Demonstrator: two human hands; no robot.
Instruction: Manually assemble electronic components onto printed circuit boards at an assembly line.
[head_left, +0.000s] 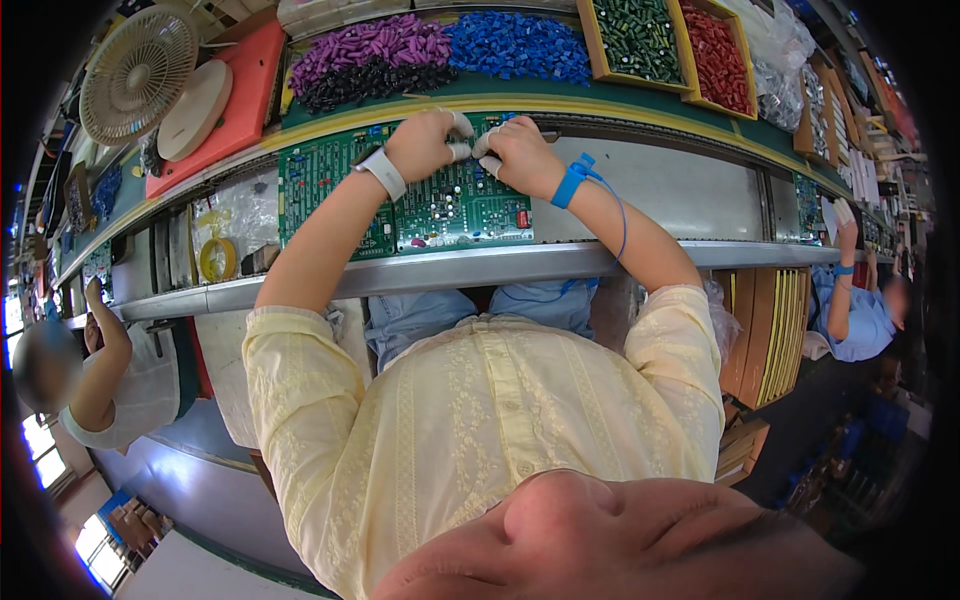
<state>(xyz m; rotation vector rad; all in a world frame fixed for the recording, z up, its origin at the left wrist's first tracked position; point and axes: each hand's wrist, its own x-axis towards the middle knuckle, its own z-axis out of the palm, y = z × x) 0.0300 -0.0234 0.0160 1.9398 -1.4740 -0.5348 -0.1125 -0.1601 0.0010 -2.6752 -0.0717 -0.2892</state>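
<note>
Two green circuit boards lie side by side on the work line, a left board [325, 185] and a right board [462, 222], both carrying many small parts. Over the far edge of the right board, my left hand [430, 142] has its fingers closed and pointing right, with white finger cots on the tips. Close beside it is my right hand [520, 155], also in finger cots, with thumb and fingers pinched together toward the left. Whatever is between the fingertips of either hand is too small to make out. A blue wrist strap [572, 184] with a cord circles my right wrist.
Beyond the line lie heaps of purple parts [375, 48], black parts [365, 86] and blue parts [520, 45]. Boxes of green parts [640, 40] and red parts [717, 60] stand right. A fan [138, 72] stands far left. A metal rail [230, 292] runs along the near edge. Co-workers sit on both sides.
</note>
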